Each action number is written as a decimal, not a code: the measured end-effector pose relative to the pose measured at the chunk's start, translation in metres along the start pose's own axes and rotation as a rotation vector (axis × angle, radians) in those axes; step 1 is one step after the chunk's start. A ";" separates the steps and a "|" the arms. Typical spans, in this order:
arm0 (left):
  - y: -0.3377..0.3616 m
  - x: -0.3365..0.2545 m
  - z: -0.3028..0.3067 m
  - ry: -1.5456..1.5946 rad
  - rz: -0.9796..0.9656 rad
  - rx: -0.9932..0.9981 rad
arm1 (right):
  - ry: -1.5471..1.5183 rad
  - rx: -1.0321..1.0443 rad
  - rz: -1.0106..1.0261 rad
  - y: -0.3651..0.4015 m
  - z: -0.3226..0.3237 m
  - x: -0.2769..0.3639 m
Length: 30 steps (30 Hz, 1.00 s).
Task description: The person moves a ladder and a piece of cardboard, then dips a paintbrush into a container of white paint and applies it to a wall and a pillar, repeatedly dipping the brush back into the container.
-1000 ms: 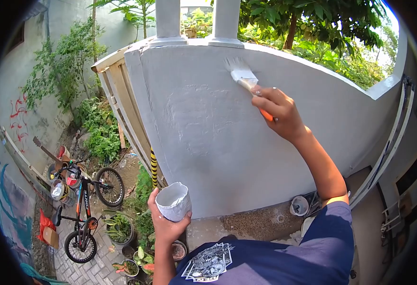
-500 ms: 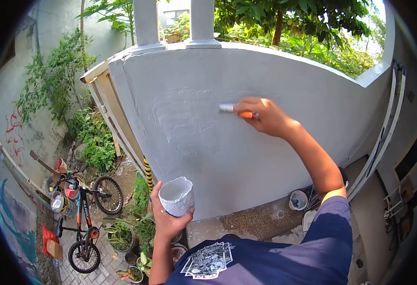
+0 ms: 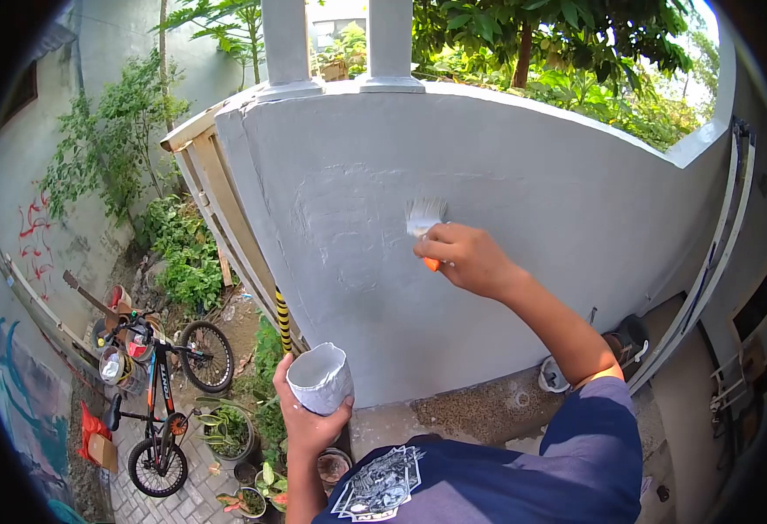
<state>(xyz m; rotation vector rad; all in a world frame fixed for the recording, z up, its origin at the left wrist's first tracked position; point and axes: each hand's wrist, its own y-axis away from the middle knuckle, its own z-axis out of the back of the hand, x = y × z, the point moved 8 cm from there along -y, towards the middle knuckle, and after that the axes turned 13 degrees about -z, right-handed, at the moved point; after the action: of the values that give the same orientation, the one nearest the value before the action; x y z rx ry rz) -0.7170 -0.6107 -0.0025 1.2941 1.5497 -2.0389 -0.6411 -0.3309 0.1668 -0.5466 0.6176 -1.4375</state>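
Note:
My right hand (image 3: 475, 260) grips a paintbrush (image 3: 424, 217) by its orange handle, the wide bristles pointing up at the grey wall (image 3: 541, 227). The bristles overlap the upper middle of the wall, beside a patch of rough, raised paint marks. Lower down, my left hand (image 3: 309, 426) is wrapped around a paint cup (image 3: 321, 381), its outside crusted with pale paint and its rim uneven. The cup is held upright in front of the wall's lower left part, mouth facing up.
Left of the wall stand a cream metal gate (image 3: 217, 196) and a black-and-yellow striped pole (image 3: 282, 319). A bicycle (image 3: 161, 393) is parked on the paving near potted plants (image 3: 226, 430). Buckets (image 3: 630, 334) sit at the wall's lower right. Two pillars (image 3: 390, 44) rise from its top.
My right hand has moved down, and the brush has swung from pointing left to pointing up. My left hand still holds the cup, slightly lower in view. The camera view has shifted a little.

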 end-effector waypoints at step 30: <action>-0.016 0.003 0.001 0.028 -0.048 0.042 | -0.288 0.280 -0.238 0.008 -0.024 -0.038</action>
<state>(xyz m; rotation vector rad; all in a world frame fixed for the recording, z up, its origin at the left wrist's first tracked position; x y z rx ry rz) -0.7301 -0.6046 0.0056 1.3177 1.5724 -2.1016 -0.6527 -0.2918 0.1460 -0.6039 0.1207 -1.5983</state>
